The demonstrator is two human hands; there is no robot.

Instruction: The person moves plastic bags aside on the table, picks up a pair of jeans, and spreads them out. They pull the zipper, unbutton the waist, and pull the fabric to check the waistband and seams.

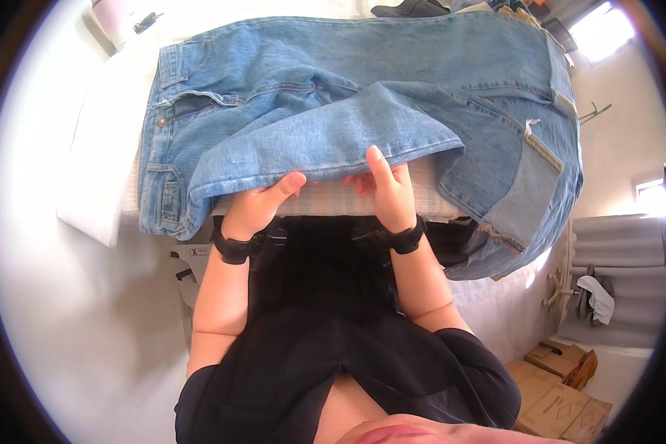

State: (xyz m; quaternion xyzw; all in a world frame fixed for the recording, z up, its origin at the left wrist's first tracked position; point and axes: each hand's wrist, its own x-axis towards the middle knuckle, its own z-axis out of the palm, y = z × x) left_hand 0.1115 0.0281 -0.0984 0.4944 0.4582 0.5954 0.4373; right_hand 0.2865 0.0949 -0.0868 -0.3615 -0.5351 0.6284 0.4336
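A pair of light blue jeans lies sideways over a padded work table, waistband to the left and legs running right. The near leg is partly lifted, its seam edge folded up in a long flap facing me. My left hand grips that edge on the left, thumb on top and fingers beneath the denim. Further right, my right hand pinches the same edge, thumb raised against the cloth and fingertips partly tucked below. Both wrists wear black bands. Turned-back cuffs with frayed, paler edges show at the leg ends.
Striped light cloth covers the table. A white sheet hangs off its left side. At the far left stand a pinkish container and a small dark tool. Cardboard boxes sit on the floor at lower right.
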